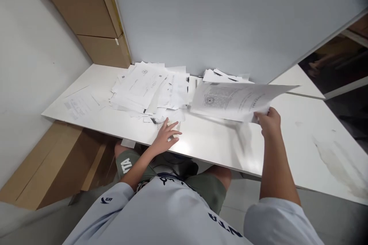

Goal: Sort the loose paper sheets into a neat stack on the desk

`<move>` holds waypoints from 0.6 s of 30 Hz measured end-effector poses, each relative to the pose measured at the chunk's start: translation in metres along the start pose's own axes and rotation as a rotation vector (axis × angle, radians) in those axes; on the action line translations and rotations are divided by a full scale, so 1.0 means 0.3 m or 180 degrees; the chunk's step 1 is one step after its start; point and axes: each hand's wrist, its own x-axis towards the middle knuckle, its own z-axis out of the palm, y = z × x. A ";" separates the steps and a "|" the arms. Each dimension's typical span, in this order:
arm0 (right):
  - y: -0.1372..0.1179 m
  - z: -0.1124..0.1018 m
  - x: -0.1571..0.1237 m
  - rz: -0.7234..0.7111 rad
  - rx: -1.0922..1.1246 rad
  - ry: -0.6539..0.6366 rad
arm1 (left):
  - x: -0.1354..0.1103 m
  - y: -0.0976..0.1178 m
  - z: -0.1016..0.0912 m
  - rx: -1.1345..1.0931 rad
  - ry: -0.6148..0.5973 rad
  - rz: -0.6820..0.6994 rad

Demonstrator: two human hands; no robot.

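Note:
My right hand (268,120) pinches the near right edge of a printed paper sheet (230,99) between thumb and fingers. That sheet is raised and curved above the white table, with a dark emblem and printed text on it. My left hand (166,134) rests near the table's front edge with its fingers spread and nothing held. Just beyond its fingertips lie small paper scraps (168,116). A spread pile of printed papers (140,84) is behind them on the left. Another stack of papers (224,76) sits against the partition, partly hidden by the raised sheet.
Cardboard boxes (83,9) are stacked at the table's back left, and another carton (48,160) stands below its left end. A grey partition (224,19) rises along the back. The white table (212,143) has a stain toward its right end. Dark shelving (342,61) shows at the far right.

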 end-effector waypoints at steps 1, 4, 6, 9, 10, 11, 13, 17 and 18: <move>-0.011 0.039 0.054 0.0043 -0.0100 -0.0015 | -0.004 0.001 -0.007 0.0003 -0.0121 -0.0009; -0.021 0.124 0.155 0.0071 -0.0427 0.0047 | -0.020 0.005 -0.018 -0.0036 -0.0325 -0.0042; -0.014 0.149 0.182 0.0029 -0.0593 0.0105 | -0.029 0.008 -0.020 -0.0061 -0.0351 -0.0054; 0.004 0.166 0.203 0.0064 -0.0654 0.0141 | -0.036 0.011 -0.025 -0.0070 -0.0338 -0.0014; 0.008 0.170 0.210 0.0104 -0.0636 0.0165 | -0.036 0.012 -0.028 -0.0077 -0.0337 0.0007; 0.012 0.176 0.218 0.0150 -0.0610 0.0217 | -0.037 0.014 -0.030 -0.0086 -0.0341 0.0024; 0.017 0.186 0.228 0.0222 -0.0538 0.0387 | -0.041 0.018 -0.028 -0.0087 -0.0348 0.0031; 0.066 0.190 0.176 0.0090 -0.0415 0.0812 | -0.059 0.026 0.003 -0.0020 -0.0252 0.0029; 0.095 0.183 0.138 -0.0031 -0.0422 0.0935 | -0.063 0.023 0.008 -0.0002 -0.0098 0.0053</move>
